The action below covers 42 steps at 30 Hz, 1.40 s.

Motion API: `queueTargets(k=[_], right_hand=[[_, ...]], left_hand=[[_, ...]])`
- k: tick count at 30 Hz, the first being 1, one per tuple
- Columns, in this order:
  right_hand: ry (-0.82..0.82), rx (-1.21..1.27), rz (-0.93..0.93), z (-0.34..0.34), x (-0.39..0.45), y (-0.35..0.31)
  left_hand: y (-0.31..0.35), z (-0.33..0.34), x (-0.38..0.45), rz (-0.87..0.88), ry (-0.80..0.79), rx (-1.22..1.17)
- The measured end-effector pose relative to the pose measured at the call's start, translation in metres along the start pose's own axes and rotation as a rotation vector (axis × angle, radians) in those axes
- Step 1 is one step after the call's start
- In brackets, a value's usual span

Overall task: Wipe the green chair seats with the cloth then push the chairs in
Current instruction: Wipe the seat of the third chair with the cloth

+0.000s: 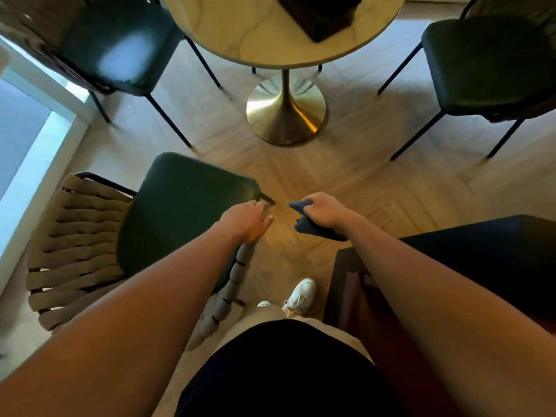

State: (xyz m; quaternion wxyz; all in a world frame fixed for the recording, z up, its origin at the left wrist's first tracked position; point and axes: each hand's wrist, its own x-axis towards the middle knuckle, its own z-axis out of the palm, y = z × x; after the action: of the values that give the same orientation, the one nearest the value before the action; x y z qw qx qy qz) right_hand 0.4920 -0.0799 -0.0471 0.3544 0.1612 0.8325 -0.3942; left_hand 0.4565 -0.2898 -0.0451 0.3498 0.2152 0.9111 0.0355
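Green padded seat (186, 206), smooth vinyl-looking, sits low left under the left hand (248, 221); fingers loose, touching the front corner, gripping nothing. Right hand (326, 210) bunches the dark cloth (313, 228), held off the seat over the floor. Cloth is soft, limp, light. Chair looks light: thin black metal legs, woven strap back (75, 251). Best grabbed by back rail for pushing in. Two more chairs (120, 49) (487, 64) flank the round marble surface (261, 34).

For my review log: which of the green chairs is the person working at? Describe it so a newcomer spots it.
Start at the round marble table on its gold pedestal. Three green chairs surround it; the nearest chair stands pulled out, lower left. Unlike the others, its woven beige back shows fully, and the left hand reaches over it.
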Motion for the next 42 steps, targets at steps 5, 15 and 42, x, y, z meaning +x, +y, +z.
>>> queueTargets(k=[5, 15, 42], right_hand=[[0.037, 0.087, 0.018, -0.037, 0.010, 0.000], [0.119, 0.308, 0.113, -0.129, 0.064, 0.018], [0.421, 0.674, 0.413, -0.401, 0.127, 0.151]], left_hand=[[0.025, -0.024, 0.028, 0.036, 0.024, 0.020], [0.061, -0.077, 0.136, 0.127, -0.019, 0.228], [0.327, -0.238, 0.429, 0.532, -0.132, 0.565]])
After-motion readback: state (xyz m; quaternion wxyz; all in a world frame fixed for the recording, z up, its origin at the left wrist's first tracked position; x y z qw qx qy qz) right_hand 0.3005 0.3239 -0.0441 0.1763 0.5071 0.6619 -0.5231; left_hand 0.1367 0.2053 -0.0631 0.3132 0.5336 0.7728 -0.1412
